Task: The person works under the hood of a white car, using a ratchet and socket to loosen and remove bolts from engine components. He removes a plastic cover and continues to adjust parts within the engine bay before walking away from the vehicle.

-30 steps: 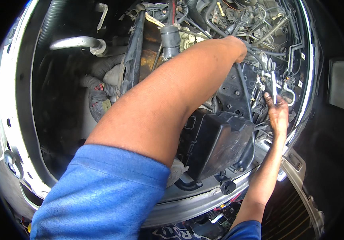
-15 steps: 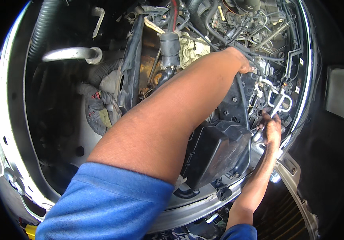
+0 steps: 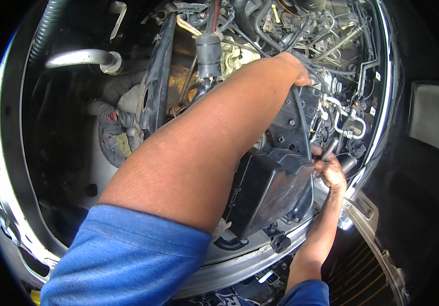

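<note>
My left arm reaches across the engine bay. My left hand (image 3: 297,70) rests among black hoses beside the bare metal pipes, with most of its fingers hidden behind the wrist and hoses. Lower down, my right hand (image 3: 332,173) is closed round a silver metal bar-shaped tool (image 3: 329,150). One end of the tool sticks up out of the fist; the other end is hidden. This hand is beside the right end of a black plastic box (image 3: 265,191), below a bent silver pipe (image 3: 349,133).
A flat black panel (image 3: 292,122) lies between the hands. A pale cloth (image 3: 237,57) is tucked behind my left forearm. A thick silver pipe (image 3: 79,59) and a wrapped cable bundle (image 3: 110,135) stand at left. The metal front rail (image 3: 245,265) runs below.
My right hand has drawn down and left, away from the bent silver pipe, and the tool has tilted with it. My left hand stays by the hoses; the view has shifted slightly.
</note>
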{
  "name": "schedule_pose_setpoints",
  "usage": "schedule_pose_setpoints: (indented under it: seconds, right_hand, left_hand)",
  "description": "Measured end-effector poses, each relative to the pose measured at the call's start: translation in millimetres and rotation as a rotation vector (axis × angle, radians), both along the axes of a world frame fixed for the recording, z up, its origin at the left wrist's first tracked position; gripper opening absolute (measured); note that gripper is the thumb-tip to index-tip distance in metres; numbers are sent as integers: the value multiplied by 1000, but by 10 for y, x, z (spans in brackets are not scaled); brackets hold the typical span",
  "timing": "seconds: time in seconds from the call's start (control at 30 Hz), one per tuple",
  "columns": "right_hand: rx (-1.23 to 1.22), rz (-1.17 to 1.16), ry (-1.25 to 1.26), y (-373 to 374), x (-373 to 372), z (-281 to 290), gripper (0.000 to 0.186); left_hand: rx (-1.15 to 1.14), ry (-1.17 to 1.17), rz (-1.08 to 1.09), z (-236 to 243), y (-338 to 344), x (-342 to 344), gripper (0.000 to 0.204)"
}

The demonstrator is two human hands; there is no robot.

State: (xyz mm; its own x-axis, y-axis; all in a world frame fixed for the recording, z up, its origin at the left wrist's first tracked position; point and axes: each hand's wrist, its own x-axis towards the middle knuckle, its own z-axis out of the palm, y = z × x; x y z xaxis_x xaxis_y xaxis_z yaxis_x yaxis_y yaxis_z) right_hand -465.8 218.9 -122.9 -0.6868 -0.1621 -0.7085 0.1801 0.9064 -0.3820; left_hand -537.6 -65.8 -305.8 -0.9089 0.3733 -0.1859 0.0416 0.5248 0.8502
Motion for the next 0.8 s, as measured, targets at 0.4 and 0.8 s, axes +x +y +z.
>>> schedule_pose_setpoints:
  seconds: [0.4,0.8]
  right_hand:
    - [-63,-16,98,47,56,-440,34]
    - [-23,-168,-17,99,-49,-408,39]
  left_hand:
    - [-57,-11,-17,42,-64,-17,71]
    - [-84,5,-30,20,-49,-24,68]
